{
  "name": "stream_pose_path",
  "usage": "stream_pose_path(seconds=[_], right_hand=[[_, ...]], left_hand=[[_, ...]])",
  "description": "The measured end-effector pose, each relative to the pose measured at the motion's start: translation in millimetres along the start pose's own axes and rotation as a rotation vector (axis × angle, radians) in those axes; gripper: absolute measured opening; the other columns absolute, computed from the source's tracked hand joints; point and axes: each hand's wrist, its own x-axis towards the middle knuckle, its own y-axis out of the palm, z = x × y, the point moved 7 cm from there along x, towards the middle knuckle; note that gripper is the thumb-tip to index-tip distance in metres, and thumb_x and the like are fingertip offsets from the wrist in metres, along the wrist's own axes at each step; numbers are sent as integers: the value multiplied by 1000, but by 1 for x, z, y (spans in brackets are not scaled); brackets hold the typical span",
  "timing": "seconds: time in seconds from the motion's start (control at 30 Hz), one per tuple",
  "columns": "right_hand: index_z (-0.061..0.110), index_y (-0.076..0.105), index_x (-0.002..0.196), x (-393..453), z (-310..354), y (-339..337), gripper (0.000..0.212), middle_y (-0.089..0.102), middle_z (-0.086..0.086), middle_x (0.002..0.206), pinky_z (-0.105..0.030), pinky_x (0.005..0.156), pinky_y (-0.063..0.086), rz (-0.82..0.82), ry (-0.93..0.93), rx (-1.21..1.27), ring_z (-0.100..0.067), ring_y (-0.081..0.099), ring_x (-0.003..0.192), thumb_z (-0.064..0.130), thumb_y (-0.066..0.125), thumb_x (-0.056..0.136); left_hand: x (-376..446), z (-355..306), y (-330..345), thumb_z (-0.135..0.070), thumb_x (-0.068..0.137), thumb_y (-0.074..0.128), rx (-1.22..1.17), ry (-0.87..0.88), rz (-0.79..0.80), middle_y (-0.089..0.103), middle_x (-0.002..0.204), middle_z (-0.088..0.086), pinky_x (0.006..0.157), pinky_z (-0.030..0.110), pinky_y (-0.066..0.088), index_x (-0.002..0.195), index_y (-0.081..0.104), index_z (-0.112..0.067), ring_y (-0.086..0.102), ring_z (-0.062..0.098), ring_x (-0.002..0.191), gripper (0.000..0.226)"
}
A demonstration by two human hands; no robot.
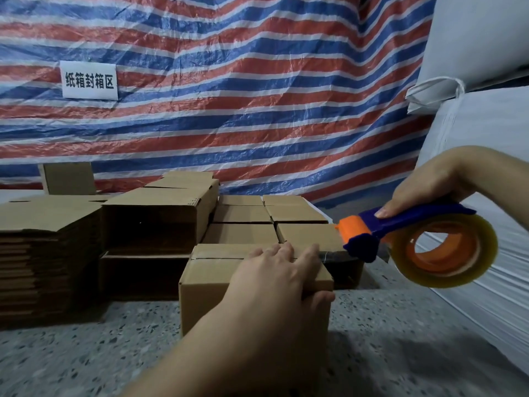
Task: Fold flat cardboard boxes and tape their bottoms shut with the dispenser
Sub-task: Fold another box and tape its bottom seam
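Note:
A small folded cardboard box (pixel 209 287) stands on the speckled floor in front of me, flaps closed on top. My left hand (pixel 274 279) lies over its top right corner, fingers spread across the flap seam and thumb against the front face. My right hand (pixel 429 184) grips the blue handle of the tape dispenser (pixel 406 242), which carries an orange roller and a clear tape roll. The dispenser's front end sits just past the box's right edge, with a short strip of tape (pixel 333 255) stretched from it to the box top.
A tall stack of flat cardboard blanks (pixel 48 262) sits at left. Open folded boxes (pixel 154 224) lie on their sides behind it, and several closed boxes (pixel 286 222) stand in rows behind the one I hold. White sacks (pixel 486 116) rise at right; a striped tarp (pixel 229 96) hangs behind.

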Motion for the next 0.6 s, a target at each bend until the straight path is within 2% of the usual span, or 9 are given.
stream_pose_path(seconds=[0.13, 0.23, 0.27, 0.33, 0.4, 0.47, 0.53, 0.6], right_hand=[[20, 72, 103, 10, 25, 15, 82, 78, -1, 90, -28, 77, 57, -38, 100, -312, -17, 74, 82, 85, 72, 53], [26, 65, 88, 30, 31, 28, 63, 73, 2, 93, -35, 86, 56, -151, 210, -627, -19, 70, 87, 81, 73, 58], [27, 63, 86, 37, 25, 38, 59, 70, 3, 93, -35, 88, 55, -160, 234, -662, -18, 68, 88, 80, 72, 62], [27, 60, 86, 52, 10, 58, 58, 68, 5, 89, -32, 83, 53, -197, 205, -581, -15, 66, 85, 82, 65, 68], [26, 57, 81, 61, 7, 71, 60, 61, 9, 80, -29, 68, 49, -341, 81, -566, -10, 61, 74, 85, 55, 74], [24, 60, 84, 72, 6, 87, 63, 58, 11, 74, -31, 65, 52, -517, -25, -506, -9, 60, 68, 85, 48, 79], [24, 62, 89, 82, 3, 106, 62, 65, 8, 79, -29, 63, 53, -647, -80, -370, -9, 62, 69, 83, 46, 82], [24, 57, 85, 89, 4, 127, 58, 65, 5, 82, -26, 55, 43, -719, -101, -302, -10, 60, 69, 80, 45, 86]], left_hand=[[0, 0, -3, -69, 89, 24, 14, 1, -3, 50, 139, 0, 108, 37, 39, 144, 35, -33, 46, 20, 127, 66], [2, -2, -3, -67, 93, 28, 29, -3, 21, 50, 138, 0, 107, 38, 39, 143, 36, -32, 46, 20, 127, 61], [3, -2, -4, -67, 93, 29, 28, 1, 23, 51, 136, 0, 106, 38, 40, 141, 37, -32, 47, 20, 125, 59], [2, -3, -5, -66, 94, 30, 31, 11, 9, 53, 132, -2, 103, 37, 42, 138, 39, -33, 48, 18, 121, 56], [1, -4, -6, -67, 93, 30, 28, 15, -15, 52, 134, -3, 104, 37, 42, 139, 38, -34, 48, 17, 122, 57], [1, -4, -5, -68, 93, 30, 4, 22, -31, 44, 147, -4, 109, 38, 38, 143, 35, -36, 43, 17, 131, 60], [0, -4, -5, -67, 93, 32, -21, 26, -46, 35, 155, -7, 111, 38, 33, 145, 34, -37, 38, 17, 137, 60], [0, -4, -6, -68, 92, 30, -27, 31, -65, 40, 151, -10, 108, 36, 35, 143, 36, -37, 41, 16, 134, 60]])
